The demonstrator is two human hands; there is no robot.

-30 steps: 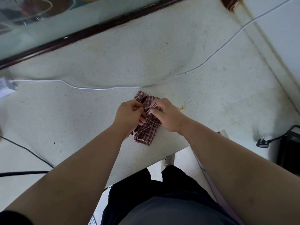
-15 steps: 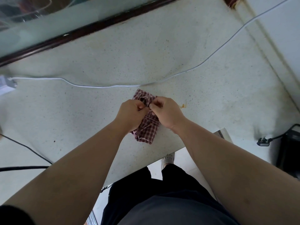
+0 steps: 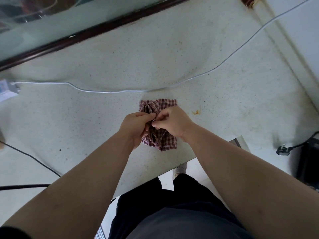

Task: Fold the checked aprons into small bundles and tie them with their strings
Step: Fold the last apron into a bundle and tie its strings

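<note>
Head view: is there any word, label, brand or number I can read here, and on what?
None can be read.
The white box at the left edge, where the white cable ends, bears a bluish mark too blurred to read.
The checked apron shows only its pattern.

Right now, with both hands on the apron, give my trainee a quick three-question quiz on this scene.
1. True or false: the checked apron lies spread out flat, in one layer, on the counter.
2. What lies on the counter just beyond the apron? A) white cable B) scissors C) plate
3. Fill in: the orange stain sits on the ___ hand's side of the apron.
Key: 1. False; it is a folded bundle, pinched by the left hand and the right hand. 2. A. 3. Right.
</note>
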